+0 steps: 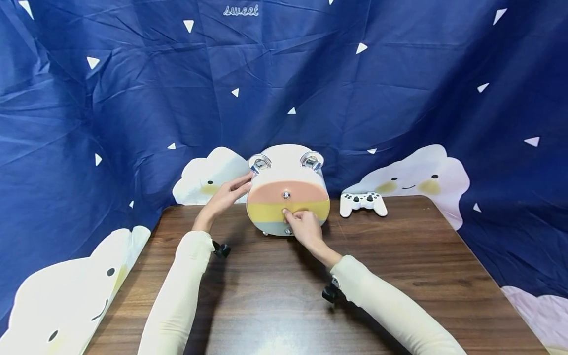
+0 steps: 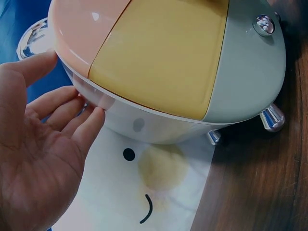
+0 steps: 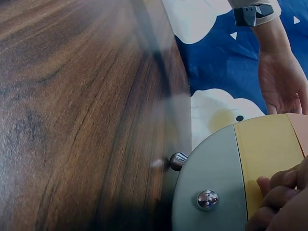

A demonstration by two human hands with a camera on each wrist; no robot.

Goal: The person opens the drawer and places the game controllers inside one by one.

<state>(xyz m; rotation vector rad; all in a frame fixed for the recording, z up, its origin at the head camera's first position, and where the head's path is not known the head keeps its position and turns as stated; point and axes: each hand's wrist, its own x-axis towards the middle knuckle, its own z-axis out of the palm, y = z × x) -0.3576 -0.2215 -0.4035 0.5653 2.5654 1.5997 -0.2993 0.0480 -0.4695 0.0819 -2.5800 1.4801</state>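
A rounded white storage box (image 1: 288, 165) with pink, yellow and grey-green drawer fronts stands at the back of the table. Round silver knobs show on the pink drawer (image 1: 266, 191) and the grey-green drawer (image 2: 243, 67). My right hand (image 1: 306, 229) pinches at the middle of the yellow drawer (image 1: 262, 212); its fingers hide the knob there. On the box's left side rests my left hand (image 2: 45, 130), fingers fairly straight, fingertips against the white wall. The yellow front sits level with its neighbours.
Two silver ring-shaped ears (image 1: 312, 160) top the box, and small silver feet (image 2: 273, 118) hold it up. A white game controller (image 1: 363, 203) lies to its right on the wooden table (image 1: 266, 291). Behind hangs a blue curtain (image 1: 284, 64) with clouds and triangles.
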